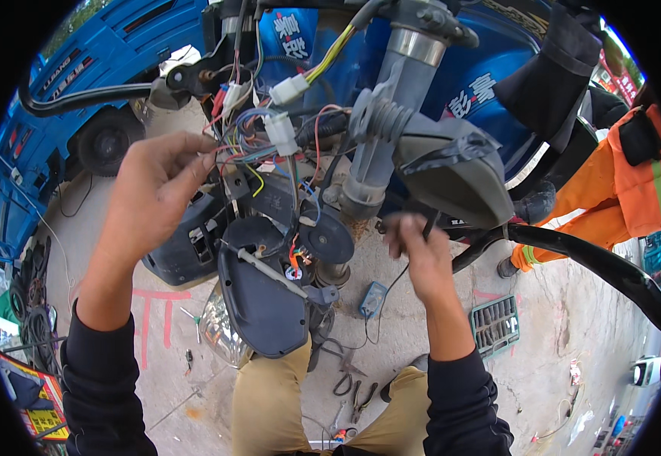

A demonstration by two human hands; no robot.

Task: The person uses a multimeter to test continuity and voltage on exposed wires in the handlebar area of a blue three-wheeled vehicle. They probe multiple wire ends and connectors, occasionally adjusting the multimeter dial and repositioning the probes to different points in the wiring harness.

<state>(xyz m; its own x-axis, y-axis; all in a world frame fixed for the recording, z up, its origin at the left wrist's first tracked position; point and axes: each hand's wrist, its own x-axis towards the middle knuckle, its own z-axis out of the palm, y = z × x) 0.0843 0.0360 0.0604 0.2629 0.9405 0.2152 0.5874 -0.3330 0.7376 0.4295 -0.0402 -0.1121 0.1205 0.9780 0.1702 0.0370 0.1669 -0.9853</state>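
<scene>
My left hand [156, 194] pinches a thin wire at the left edge of a bundle of coloured wires [251, 144]. White plug connectors, one white connector [281, 134] among them, sit in this bundle at the front of a blue vehicle. My right hand [420, 254] is closed on a black test lead [399, 278], beside the grey front fork [368, 171]. The lead runs down toward a small blue meter [374, 299] on the ground. Below the wires hangs a dark headlight housing [262, 292] with its clear lens [222, 327] at the lower left.
A grey mirror [456, 175] juts out above my right hand. Pliers [362, 399] lie on the concrete near my feet. To the right is a green tray of sockets [495, 325]. A person in orange trousers [596, 205] stands at the right, and a blue truck [102, 61] at the left.
</scene>
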